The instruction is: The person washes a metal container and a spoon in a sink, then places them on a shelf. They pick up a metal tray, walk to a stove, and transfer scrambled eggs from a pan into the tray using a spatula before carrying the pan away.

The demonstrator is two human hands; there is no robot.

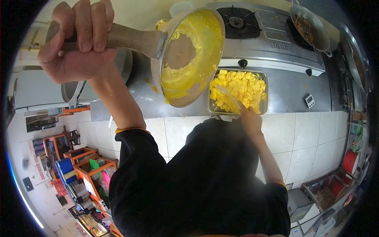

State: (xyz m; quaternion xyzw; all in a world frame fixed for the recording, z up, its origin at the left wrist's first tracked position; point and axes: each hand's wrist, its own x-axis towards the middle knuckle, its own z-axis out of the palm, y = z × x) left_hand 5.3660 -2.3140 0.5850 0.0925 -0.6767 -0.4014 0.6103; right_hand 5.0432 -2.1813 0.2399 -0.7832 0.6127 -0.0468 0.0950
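Note:
My left hand (81,41) is wrapped round the long handle of a frying pan (180,53), held up and tipped on its side. Yellow egg residue clings to the inside of the pan, leaving a bare patch in the middle. To its right, a wire-mesh tray (266,94) holds a heap of scrambled egg (246,87). My right hand (251,121) grips a pale spatula (233,98) at the tray's near edge, its blade lying over the egg.
Behind the tray stands a gas stove (272,47) with a black burner (236,22). A wok (310,29) with brown food sits at its right end. A small white timer (310,101) lies on the steel counter (286,89). Orange shelving (92,170) stands lower left.

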